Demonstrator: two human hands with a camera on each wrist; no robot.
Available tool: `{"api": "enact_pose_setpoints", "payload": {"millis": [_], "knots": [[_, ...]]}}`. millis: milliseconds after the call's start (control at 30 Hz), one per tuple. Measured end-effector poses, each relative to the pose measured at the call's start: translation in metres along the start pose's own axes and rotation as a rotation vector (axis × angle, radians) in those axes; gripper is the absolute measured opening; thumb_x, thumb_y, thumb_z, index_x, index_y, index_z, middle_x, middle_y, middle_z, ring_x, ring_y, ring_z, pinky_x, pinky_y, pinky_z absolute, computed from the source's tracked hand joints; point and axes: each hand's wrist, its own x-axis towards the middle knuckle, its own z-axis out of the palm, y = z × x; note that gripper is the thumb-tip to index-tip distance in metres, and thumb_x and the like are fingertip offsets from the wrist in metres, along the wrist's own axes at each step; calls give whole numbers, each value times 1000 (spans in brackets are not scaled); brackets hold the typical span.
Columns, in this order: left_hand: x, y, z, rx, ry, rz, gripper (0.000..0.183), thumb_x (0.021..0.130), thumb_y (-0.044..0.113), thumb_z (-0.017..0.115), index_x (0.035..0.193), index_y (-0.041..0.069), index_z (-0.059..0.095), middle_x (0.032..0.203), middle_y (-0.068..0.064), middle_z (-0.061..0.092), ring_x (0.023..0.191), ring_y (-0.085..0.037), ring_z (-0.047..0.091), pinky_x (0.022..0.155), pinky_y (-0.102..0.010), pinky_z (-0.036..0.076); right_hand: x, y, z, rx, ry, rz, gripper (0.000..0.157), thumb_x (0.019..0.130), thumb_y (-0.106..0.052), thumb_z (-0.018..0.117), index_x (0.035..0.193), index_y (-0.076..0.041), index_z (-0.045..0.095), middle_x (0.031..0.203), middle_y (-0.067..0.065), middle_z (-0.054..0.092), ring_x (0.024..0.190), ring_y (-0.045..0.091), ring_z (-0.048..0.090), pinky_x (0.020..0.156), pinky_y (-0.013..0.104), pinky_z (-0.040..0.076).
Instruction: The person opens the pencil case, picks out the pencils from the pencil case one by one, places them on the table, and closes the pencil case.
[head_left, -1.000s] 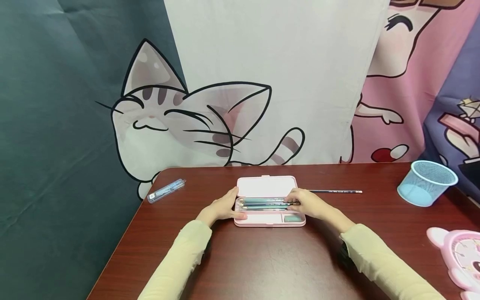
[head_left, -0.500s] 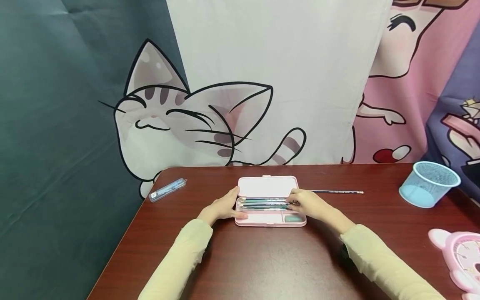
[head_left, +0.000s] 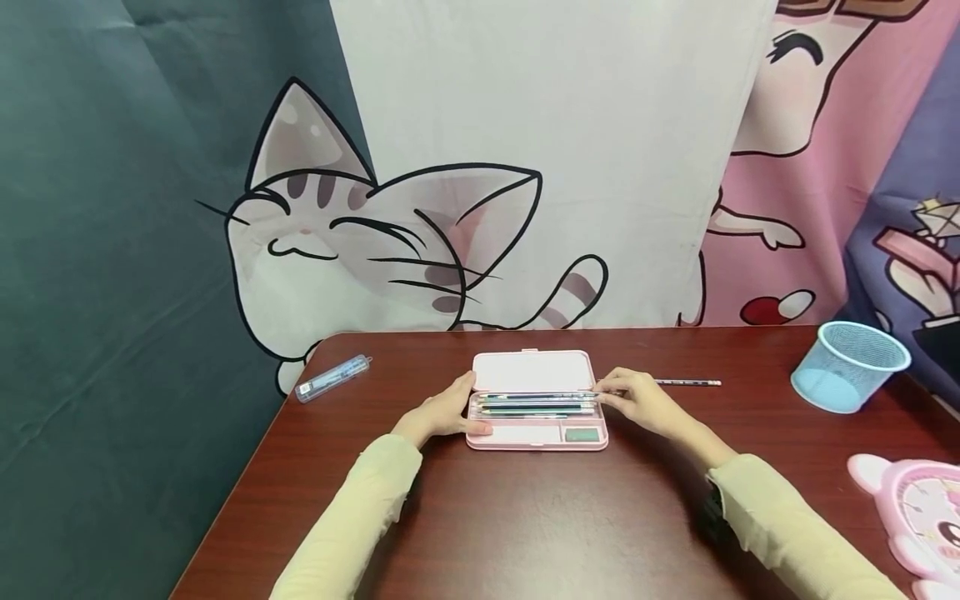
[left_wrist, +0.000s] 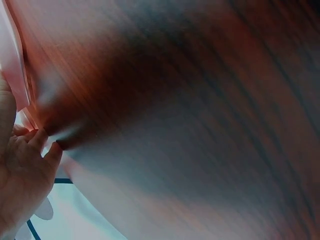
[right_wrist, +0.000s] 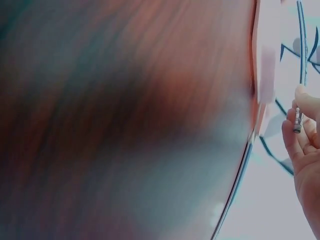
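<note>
The pink pencil case (head_left: 517, 444) lies with its lid (head_left: 533, 372) folded back on the table. Several blue and teal pencils (head_left: 532, 408) lie lengthwise inside it, and a green eraser (head_left: 582, 435) fills the small front-right compartment. My left hand (head_left: 444, 412) holds the case by its left end, thumb over the rim and fingers along the outer side. Over the case's right end, my right hand (head_left: 637, 400) pinches a pencil (right_wrist: 302, 47) near its metal-capped end. In the right wrist view this pencil is raised, its shaft extending beyond the thumb.
Another dark pencil (head_left: 688, 382) lies on the table behind my right hand. A clear blue slim case (head_left: 332, 379) lies at the back left. To the right are a light-blue mesh cup (head_left: 850, 371) and a pink animal-shaped clock-like object (head_left: 911, 508). A printed cloth (head_left: 585, 150) hangs behind the table.
My right hand has moved right, from over the pencils to the case's right end, with a pencil between its fingers. My left hand stays on the case.
</note>
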Motion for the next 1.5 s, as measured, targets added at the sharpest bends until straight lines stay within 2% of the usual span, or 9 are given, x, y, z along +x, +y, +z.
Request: {"api": "enact_pose_setpoints", "payload": {"millis": [167,333,567,700,833,967,1200,1500], "knots": [[0,-1,-4,-11,-4,-15,106,73,49,71,147,4,9,153,-13,13,141,-25,18,108,-50,24,-14,14,-17,-90,50,-27,13,72,5,70,79,-5,70,77,2,62,66,0,48,54,20,41],[0,-2,-7,-21,-14,-35,107,73,50,71,147,5,8,154,-12,12,141,-25,17,107,-54,22,-30,29,-38,-187,96,-48,16,67,9,71,78,-4,70,75,2,61,65,-2,46,55,14,36],[1,-1,-8,-17,-26,-35,107,73,49,71,147,4,7,154,-13,11,141,-25,16,108,-54,22,-57,53,-71,-296,147,-12,18,61,9,74,75,-2,70,72,2,62,63,3,51,58,11,35],[1,0,-6,-12,-33,-17,106,74,49,70,147,2,8,154,-14,11,141,-25,16,108,-51,23,-74,67,-82,-361,171,25,20,56,9,76,74,0,70,70,3,61,62,5,53,58,11,37],[0,0,-4,-19,-35,-10,106,74,48,70,146,2,8,153,-14,11,141,-25,16,109,-48,24,-82,75,-84,-383,164,51,19,57,6,77,74,-1,71,71,3,61,63,9,55,61,11,37],[0,0,-3,-29,-34,-18,106,74,49,70,147,4,7,154,-11,11,141,-24,16,109,-49,23,-80,78,-81,-400,147,64,18,60,2,78,74,-7,71,73,0,61,67,14,56,64,13,38],[-2,3,-1,-23,-23,-2,106,74,47,71,146,0,8,153,-16,12,141,-26,16,109,-47,24,-74,79,-81,-488,122,102,15,62,-3,78,73,-8,70,73,0,61,69,21,56,63,28,42],[-2,0,-1,-16,-14,-8,107,74,48,70,146,1,8,153,-15,12,141,-25,16,109,-47,24,-59,70,-71,-436,111,179,20,65,-8,78,82,-6,69,79,5,61,76,26,57,68,39,44]]}}
